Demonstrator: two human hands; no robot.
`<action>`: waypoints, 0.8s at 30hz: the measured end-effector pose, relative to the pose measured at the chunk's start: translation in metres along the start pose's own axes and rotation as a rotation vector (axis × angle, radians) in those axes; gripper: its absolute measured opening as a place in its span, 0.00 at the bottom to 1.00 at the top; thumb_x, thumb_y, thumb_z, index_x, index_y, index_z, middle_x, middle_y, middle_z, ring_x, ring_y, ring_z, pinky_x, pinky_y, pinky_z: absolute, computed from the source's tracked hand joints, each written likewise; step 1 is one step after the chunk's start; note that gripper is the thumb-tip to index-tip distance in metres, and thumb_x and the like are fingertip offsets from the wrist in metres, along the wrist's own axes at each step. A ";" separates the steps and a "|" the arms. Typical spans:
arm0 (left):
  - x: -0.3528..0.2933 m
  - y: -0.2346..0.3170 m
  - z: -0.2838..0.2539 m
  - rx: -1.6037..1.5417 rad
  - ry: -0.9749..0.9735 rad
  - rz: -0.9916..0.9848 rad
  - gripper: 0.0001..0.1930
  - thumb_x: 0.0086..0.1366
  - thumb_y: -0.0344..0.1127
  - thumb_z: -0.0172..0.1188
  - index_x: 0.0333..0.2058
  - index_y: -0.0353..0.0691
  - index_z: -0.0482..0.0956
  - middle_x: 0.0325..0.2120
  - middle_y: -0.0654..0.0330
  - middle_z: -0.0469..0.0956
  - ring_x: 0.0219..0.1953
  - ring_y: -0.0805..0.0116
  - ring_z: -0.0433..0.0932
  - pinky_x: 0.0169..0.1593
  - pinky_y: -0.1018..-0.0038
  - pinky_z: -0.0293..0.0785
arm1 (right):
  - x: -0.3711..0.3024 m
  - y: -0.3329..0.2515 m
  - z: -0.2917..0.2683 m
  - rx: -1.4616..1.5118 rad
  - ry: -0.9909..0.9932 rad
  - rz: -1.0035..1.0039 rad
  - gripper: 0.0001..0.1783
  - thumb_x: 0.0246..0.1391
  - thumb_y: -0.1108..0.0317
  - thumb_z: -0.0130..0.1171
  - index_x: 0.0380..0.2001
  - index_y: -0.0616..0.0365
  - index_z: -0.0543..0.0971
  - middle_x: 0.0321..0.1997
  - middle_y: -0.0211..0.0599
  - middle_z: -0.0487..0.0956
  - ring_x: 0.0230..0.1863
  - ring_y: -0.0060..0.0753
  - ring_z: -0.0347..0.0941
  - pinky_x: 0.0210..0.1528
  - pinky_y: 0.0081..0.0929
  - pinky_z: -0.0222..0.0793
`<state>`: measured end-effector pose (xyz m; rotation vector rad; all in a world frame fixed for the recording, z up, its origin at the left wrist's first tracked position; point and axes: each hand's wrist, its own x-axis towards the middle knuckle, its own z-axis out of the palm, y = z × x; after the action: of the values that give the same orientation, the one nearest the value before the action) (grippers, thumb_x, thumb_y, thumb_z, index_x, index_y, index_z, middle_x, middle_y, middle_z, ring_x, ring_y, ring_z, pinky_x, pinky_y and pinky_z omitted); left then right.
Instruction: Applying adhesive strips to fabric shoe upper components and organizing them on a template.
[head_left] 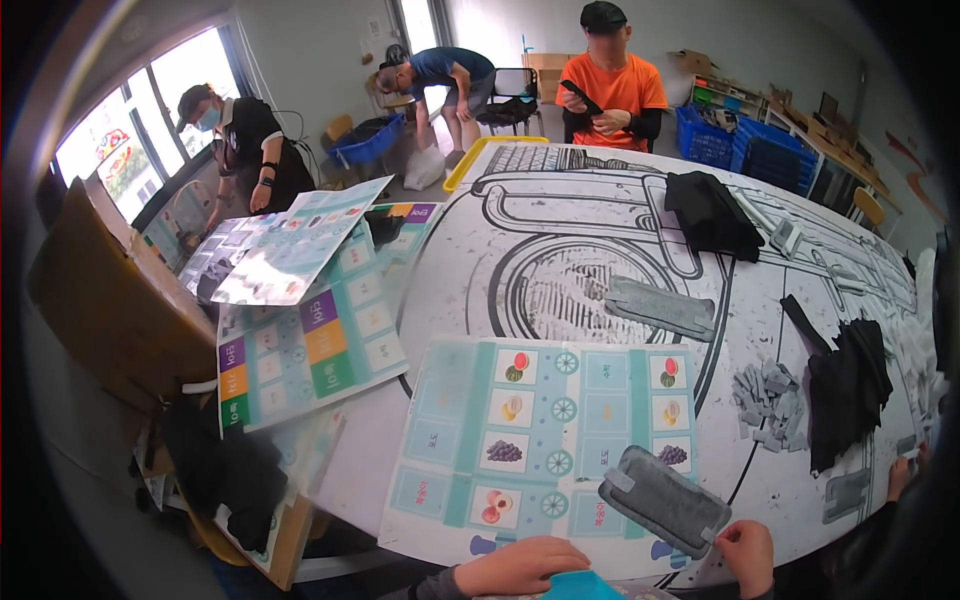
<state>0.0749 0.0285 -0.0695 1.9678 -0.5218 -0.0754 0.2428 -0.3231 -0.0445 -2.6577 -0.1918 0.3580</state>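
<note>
At 9 o'clk: 1 brown box [110, 290]. At 8: 1 dark cloth [222, 465]. Twd 10: 1 person in black [265, 165], behind min. 2 printed sheets [310, 345], overlapping. Approx. 12: 1 bent person [450, 72]. At 6: 1 fruit sheet [540, 435], w/ left hand [525, 563] palm-down at near edge, fingers tog.; can't tell if holding anything. At 1: 1 person in orange [612, 95]. At 3: far pad [655, 308]. Btw 4 & 5: near grey pad [660, 498], blocking part of fruit sheet, w/ light tab [712, 535] in pinch of right hand [745, 555]. At 2: black cloth [712, 215]. Just before 4: 1 pile of grey strips [770, 400], too jumbled to count; beside, 1 black heap [850, 390]. At 4: third pad [847, 495], near neighbour's hand [900, 480].
</note>
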 end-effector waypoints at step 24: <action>0.004 -0.007 0.000 -0.171 -0.049 -0.088 0.20 0.60 0.21 0.52 0.52 0.35 0.74 0.52 0.53 0.76 0.56 0.53 0.72 0.61 0.63 0.66 | 0.023 0.008 0.005 0.954 -0.089 0.338 0.20 0.48 0.81 0.55 0.44 0.54 0.65 0.27 0.27 0.74 0.27 0.20 0.70 0.27 0.20 0.66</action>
<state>0.0806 0.0289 -0.0748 1.8241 -0.4458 -0.2168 0.2639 -0.3242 -0.0571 -1.7183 0.3344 0.5135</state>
